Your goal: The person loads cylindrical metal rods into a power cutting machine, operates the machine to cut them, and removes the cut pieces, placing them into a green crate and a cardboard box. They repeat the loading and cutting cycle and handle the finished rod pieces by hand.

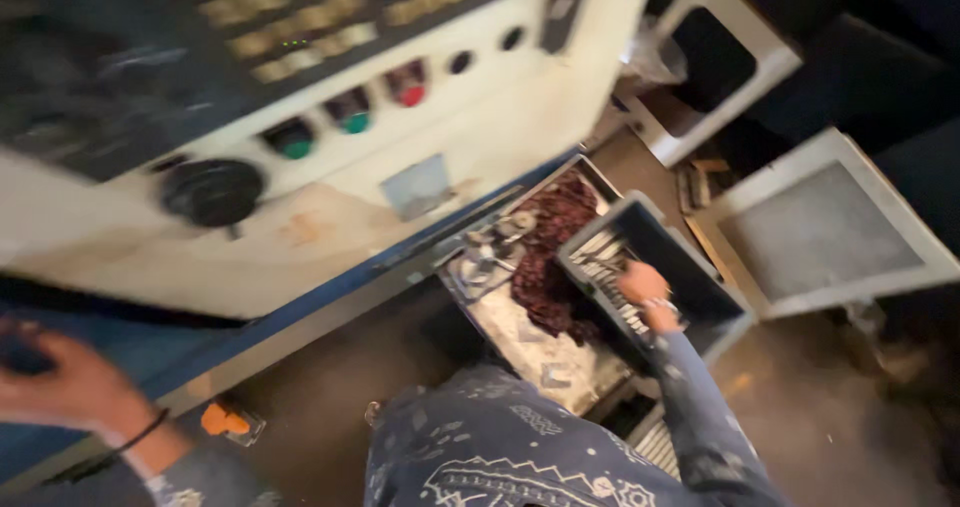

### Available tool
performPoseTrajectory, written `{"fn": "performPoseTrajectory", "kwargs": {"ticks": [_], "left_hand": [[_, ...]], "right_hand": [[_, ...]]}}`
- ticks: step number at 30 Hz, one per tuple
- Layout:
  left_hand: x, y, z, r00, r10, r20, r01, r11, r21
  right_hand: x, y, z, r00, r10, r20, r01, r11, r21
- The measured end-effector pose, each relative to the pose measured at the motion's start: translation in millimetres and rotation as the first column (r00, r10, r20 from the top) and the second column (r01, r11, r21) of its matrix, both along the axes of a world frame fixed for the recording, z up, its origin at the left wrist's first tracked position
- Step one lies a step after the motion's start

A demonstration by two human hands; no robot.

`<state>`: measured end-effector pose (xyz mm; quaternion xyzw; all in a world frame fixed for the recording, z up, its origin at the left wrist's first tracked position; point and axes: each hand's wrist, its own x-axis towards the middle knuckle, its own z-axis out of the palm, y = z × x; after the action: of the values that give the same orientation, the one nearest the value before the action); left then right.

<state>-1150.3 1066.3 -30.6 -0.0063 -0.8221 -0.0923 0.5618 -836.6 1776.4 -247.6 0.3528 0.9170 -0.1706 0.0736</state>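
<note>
Fingers of the right hand (pixel 643 285): curled down into the grey bin (pixel 700 287), on or just above the metal parts (pixel 612 267) stacked inside; blur hides whether they have closed on one.

Left hand (pixel 62 382): raised at the left edge of view, near the blue edge of the machine (pixel 330 197); fingers loosely bent around something dark, grip not readable. Dark band on that wrist.

Bin: dark grey, open-topped, tilted against the tray (pixel 560 362), parts lying in rows along its near wall.

Tray: flat, pale metal, low beside the machine; carries a heap of dark reddish swarf (pixel 548 257) and a few loose metal pieces at its far corner, just beside the bin.

Machine: cream control panel with two green buttons, one red, and a black dial (pixel 212 191).

Floor: brown, dusty; an orange scrap (pixel 222 421) near the machine base; pale framed panels (pixel 830 227) leaning to the right.

Handling note, as judgement: lifting one part from the end of a row, pinched by its sides, would likely keep the rows in order; the swarf looks sharp, so the hand is best kept inside the bin walls.
</note>
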Motion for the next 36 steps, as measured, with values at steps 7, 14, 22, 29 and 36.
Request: {"fn": "performPoseTrajectory", "kwargs": {"ticks": [7, 14, 22, 29, 36], "left_hand": [[41.0, 6.3, 60.3, 0.929, -0.367, -0.055, 0.37, 0.926, 0.067], [42.3, -38.7, 74.8, 0.778, -0.604, -0.173, 0.628, 0.753, 0.194], [16.2, -89.0, 77.3, 0.763, -0.643, -0.07, 0.64, 0.735, 0.224], [1.7, -92.4, 60.2, 0.777, -0.628, -0.041, 0.621, 0.755, 0.208], [-17.1, -100.8, 57.0, 0.651, -0.756, -0.073, 0.749, 0.623, 0.227]], "right_hand": [[39.1, -101.6, 38.4, 0.606, -0.345, -0.717, 0.093, 0.926, -0.367], [-59.6, -339.9, 40.0, 0.364, -0.648, -0.669, -0.269, 0.614, -0.742], [-186.1, -559.3, 165.8, 0.687, -0.364, -0.629, -0.568, 0.271, -0.777], [-278.1, -635.3, 273.8, 0.186, 0.197, -0.963, -0.883, 0.463, -0.076], [-334.0, -694.6, 199.8, 0.421, -0.458, -0.783, -0.902, -0.126, -0.412]]}}
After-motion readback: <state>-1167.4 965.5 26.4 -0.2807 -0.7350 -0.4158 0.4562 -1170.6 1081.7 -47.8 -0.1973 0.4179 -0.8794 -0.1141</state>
